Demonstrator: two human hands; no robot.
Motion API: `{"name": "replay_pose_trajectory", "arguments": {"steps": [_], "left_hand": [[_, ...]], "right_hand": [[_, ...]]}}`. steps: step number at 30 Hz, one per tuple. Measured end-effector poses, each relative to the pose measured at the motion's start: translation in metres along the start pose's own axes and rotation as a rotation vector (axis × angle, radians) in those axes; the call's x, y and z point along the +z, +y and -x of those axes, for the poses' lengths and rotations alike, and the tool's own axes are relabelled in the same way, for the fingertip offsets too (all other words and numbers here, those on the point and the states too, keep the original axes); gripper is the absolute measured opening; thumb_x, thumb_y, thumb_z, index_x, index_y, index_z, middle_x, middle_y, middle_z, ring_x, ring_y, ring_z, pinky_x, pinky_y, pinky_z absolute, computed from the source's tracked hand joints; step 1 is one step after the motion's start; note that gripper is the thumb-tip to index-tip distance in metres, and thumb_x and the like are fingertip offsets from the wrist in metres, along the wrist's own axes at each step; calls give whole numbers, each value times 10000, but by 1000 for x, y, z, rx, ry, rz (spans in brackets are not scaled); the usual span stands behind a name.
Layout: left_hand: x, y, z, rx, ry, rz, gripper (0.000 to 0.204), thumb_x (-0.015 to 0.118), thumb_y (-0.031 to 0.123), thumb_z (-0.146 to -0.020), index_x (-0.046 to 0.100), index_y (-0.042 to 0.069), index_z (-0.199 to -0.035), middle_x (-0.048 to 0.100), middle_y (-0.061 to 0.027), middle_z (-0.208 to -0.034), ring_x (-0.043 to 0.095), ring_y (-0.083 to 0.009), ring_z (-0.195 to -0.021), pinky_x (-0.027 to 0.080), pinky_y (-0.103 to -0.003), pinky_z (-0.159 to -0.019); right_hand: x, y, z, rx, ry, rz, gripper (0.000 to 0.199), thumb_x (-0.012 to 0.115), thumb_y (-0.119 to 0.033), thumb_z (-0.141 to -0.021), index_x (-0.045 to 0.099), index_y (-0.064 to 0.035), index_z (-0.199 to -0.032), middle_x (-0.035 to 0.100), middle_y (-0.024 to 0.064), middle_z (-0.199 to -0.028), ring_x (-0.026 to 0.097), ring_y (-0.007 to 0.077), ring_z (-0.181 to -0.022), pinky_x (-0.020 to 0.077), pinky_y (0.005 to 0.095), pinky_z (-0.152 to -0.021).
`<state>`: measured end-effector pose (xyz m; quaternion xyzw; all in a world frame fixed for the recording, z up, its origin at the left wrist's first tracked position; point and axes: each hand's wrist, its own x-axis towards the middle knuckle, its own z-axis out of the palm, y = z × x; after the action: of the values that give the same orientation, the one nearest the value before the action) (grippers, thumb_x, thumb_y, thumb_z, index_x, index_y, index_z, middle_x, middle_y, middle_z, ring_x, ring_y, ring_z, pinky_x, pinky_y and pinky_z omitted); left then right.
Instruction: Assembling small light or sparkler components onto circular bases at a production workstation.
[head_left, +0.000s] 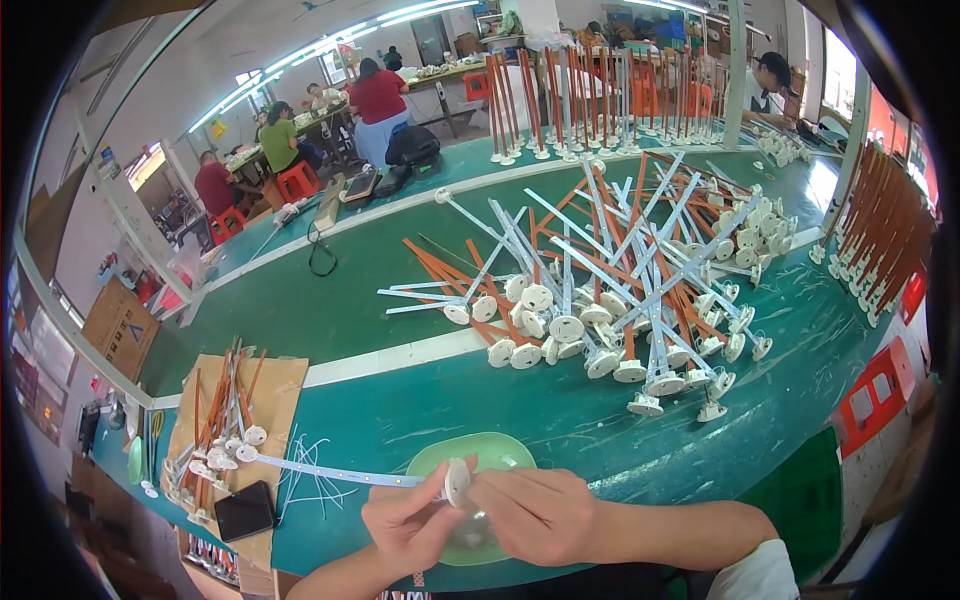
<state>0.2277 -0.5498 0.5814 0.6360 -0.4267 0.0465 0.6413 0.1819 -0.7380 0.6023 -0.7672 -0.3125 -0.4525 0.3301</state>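
Between the fingers of my left hand (412, 522) is an LED strip (340, 475), a thin pale bar dotted with small LEDs. It runs out to the left and ends in a white round cap (247, 453) above the cardboard. At its near end another white round cap (458, 482) stands on edge, gripped by the left thumb and fingers. My right hand (540, 512) is closed with its fingertips against this cap; whatever they pinch is hidden. Both hands are over a light green bowl (505, 450), whose contents are mostly covered.
A big tangled pile of LED strips with round caps (600, 300) covers the bench's right half. At left, a cardboard sheet (285, 375) carries more strips and a black phone (245, 511), beside loose white wires (312, 478). Upright strips (600, 95) stand farther back; people work beyond.
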Motion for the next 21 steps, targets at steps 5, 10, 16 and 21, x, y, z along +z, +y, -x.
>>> {"name": "replay_pose_trajectory", "arguments": {"steps": [5, 10, 16, 21], "left_hand": [[3, 3, 6, -11, -3, -31, 479, 671, -20, -877, 535, -33, -1336, 683, -234, -1115, 666, -315, -1060, 541, -413, -926], [2, 0, 7, -72, 27, 21, 477, 680, -16, -872, 542, -39, -1328, 681, -245, -1110, 680, -297, -1030, 533, -410, -938], [-7, 5, -8, 60, -71, -203, 457, 635, -98, -834, 557, -97, -1285, 673, -302, -1081, 718, -269, -932, 557, -332, -829], [-3, 5, -19, -76, 90, -73, 415, 575, -19, -905, 531, -82, -1313, 707, -232, -1024, 713, -284, -945, 557, -380, -875]], "right_hand": [[3, -1, 1, -34, 16, 46, 260, 633, 56, -691, 626, 90, -949, 653, 167, -869, 652, 235, -631, 551, 294, -526], [0, -2, 6, -37, -41, 60, 319, 673, -40, -747, 611, 102, -1026, 619, 177, -1008, 661, 226, -760, 558, 283, -624], [-3, 4, -3, -59, -60, 69, 273, 664, -1, -712, 632, 86, -969, 653, 181, -917, 671, 251, -677, 563, 295, -564], [-1, 11, 3, 150, 6, -89, 214, 675, 1, -752, 677, 6, -966, 693, 107, -870, 681, 240, -703, 572, 317, -595]]}}
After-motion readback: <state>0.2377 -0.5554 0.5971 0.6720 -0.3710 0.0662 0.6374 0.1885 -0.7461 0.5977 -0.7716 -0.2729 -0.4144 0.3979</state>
